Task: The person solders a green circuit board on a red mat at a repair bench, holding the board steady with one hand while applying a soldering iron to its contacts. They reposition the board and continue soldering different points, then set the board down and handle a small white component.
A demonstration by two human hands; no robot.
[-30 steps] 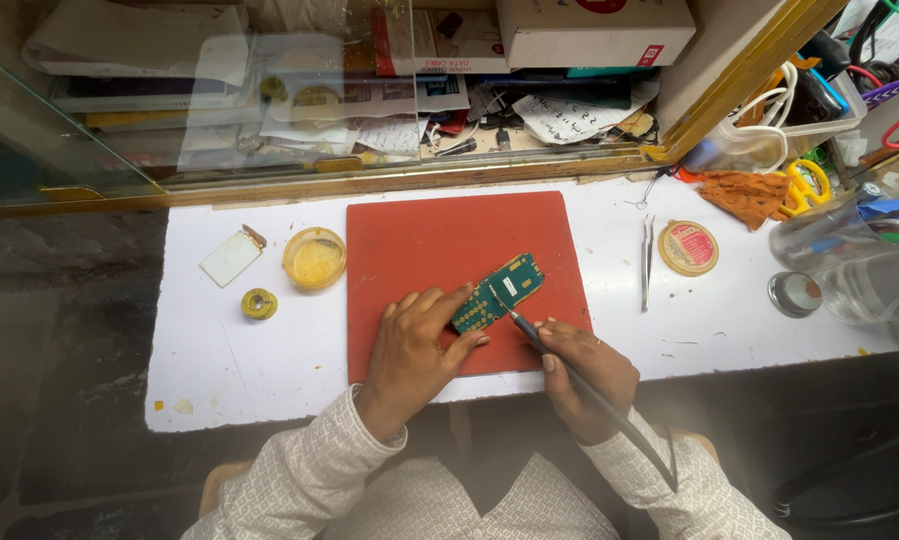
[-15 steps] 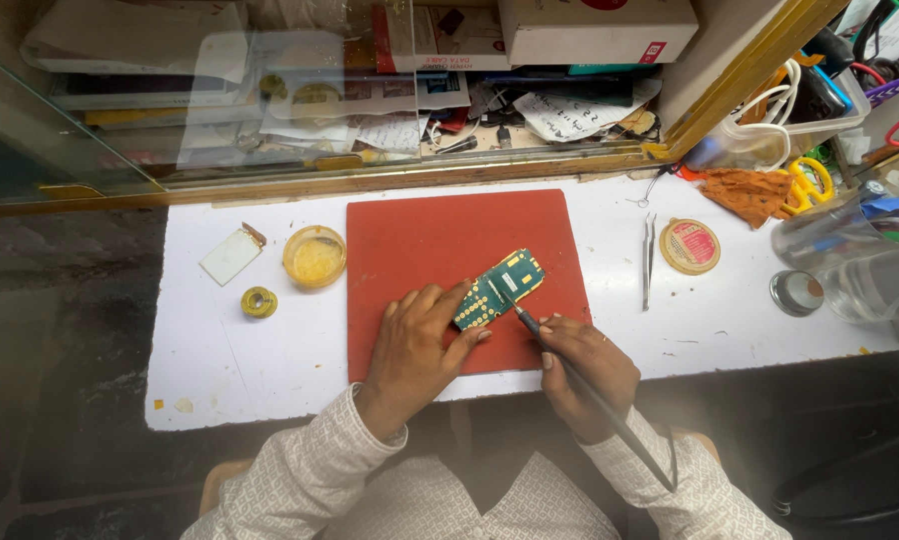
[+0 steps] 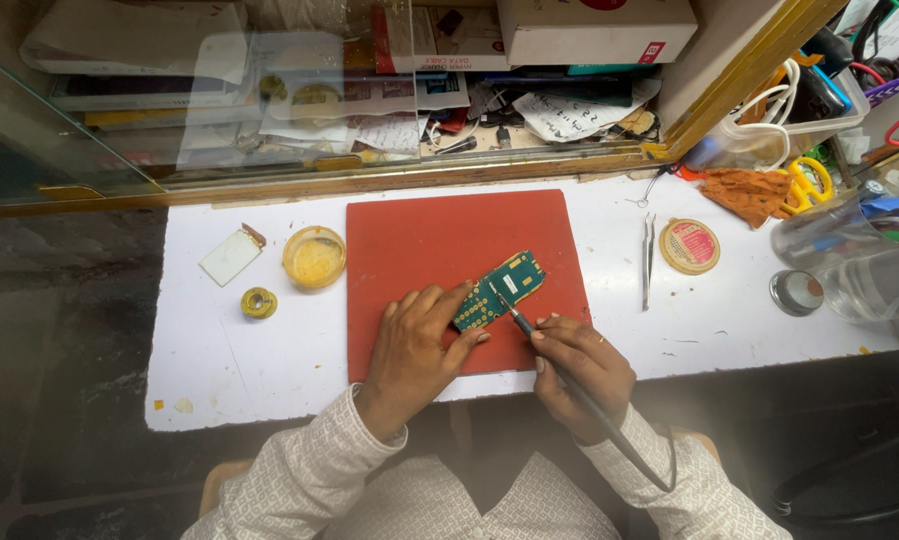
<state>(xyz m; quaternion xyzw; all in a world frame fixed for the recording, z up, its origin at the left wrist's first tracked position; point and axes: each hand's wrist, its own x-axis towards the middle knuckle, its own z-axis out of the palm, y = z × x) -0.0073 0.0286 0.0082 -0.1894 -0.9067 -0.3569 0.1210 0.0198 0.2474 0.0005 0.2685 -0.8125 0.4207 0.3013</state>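
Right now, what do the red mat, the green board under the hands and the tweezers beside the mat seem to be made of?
The red mat looks like matte rubber or silicone: flat, no glare. The green board, steadied by the left hand, looks like laminate circuit board with gold-coloured contact pads. The tweezers look like bare metal, thin and grey with a faint shine. The right hand holds a dark-handled tool, probably plastic-gripped.

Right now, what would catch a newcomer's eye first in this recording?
The red mat in the middle of the white worktop, with a green circuit board lying on it. The left hand pins the board down while the right hand holds a thin soldering iron with its tip on the board. Behind, a cluttered glass-fronted shelf fills the top of the view.
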